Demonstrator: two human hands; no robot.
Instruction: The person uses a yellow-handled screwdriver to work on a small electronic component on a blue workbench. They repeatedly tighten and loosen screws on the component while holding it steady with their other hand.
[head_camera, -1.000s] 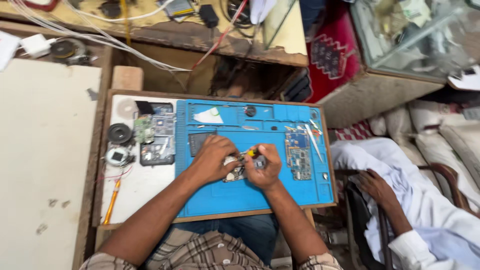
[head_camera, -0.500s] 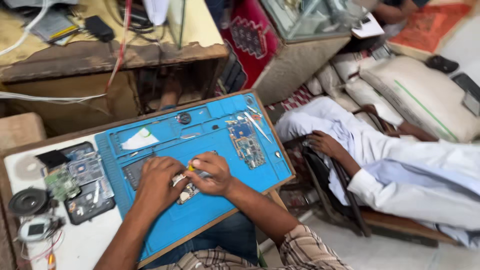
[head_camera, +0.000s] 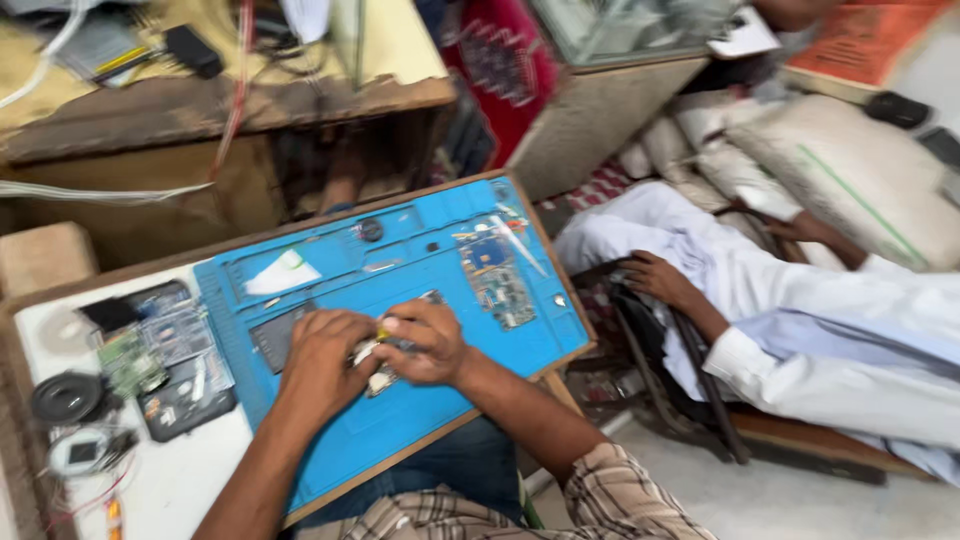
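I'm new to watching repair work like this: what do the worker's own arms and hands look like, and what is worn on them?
Both hands are bare: no gloves, and no rings or watch that I can make out. The left hand leads into a forearm uncovered down to the frame's edge. The right hand has a bare forearm too, ending in a rolled checked sleeve in beige and brown plaid. The picture is somewhat blurred, so finer details are unclear.

Circuit board on mat

Left hand and right hand together; fingers curled, forearms converging
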